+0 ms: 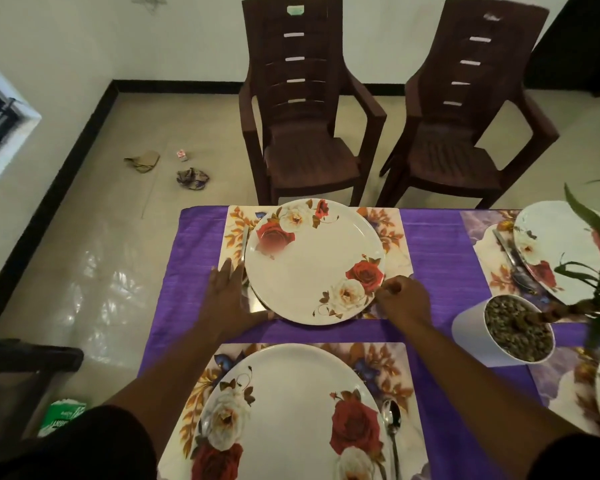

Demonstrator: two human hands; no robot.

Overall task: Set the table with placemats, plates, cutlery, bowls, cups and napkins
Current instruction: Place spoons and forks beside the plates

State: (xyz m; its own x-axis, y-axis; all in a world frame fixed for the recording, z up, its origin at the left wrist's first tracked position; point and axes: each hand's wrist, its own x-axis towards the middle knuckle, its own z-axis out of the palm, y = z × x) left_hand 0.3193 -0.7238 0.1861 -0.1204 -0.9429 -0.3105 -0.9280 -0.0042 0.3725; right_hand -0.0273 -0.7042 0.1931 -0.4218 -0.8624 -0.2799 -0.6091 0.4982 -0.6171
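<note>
2 hands work at the far plate [314, 261], which sits on its placemat [392, 233] across the table [433, 258]. Left hand [227, 294] lies flat, fingers straight, beside the rim; right hand [400, 296] is curled at the opposite rim, apparently pinching it. Uneven pushing could skew the plate or nudge the cutlery [245, 244] tucked at its left edge.

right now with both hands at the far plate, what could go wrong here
The far plate overhangs the near edge of its placemat, so a nudge from the right hand pinching at its rim could shift it crooked. The left hand lies flat over cutlery beside the plate and might drag it. The right forearm reaches close past the white plant pot, which a careless pull back could knock.
</note>
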